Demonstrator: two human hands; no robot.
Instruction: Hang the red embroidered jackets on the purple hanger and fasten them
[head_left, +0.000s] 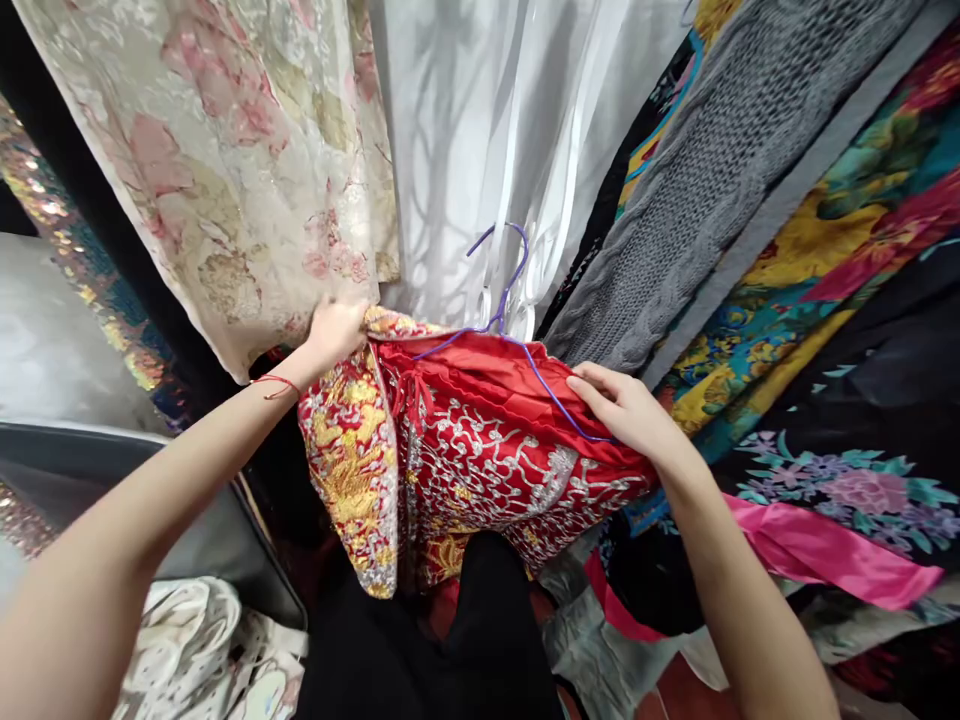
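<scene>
A red garment (487,470) with silver and gold embroidery is stretched between my two hands, above my dark-clothed legs. Its plain red lining shows along the open top edge, and a small red tie dangles near the left side. A thin purple hanger (501,318) sits in that opening with its hook pointing up. My left hand (339,326) is closed on the garment's upper left corner; its fingertips are partly hidden. At the other end my right hand (619,400) grips the top edge by the hanger's right arm, thumb and fingers closed on the cloth.
A cream floral cloth (247,170) hangs at the upper left, beside white drapery (450,130). On the right hang a grey cable knit (720,190), a colourful floral garment (817,240) and a black embroidered one (862,400). Folded white fabric (187,640) lies lower left.
</scene>
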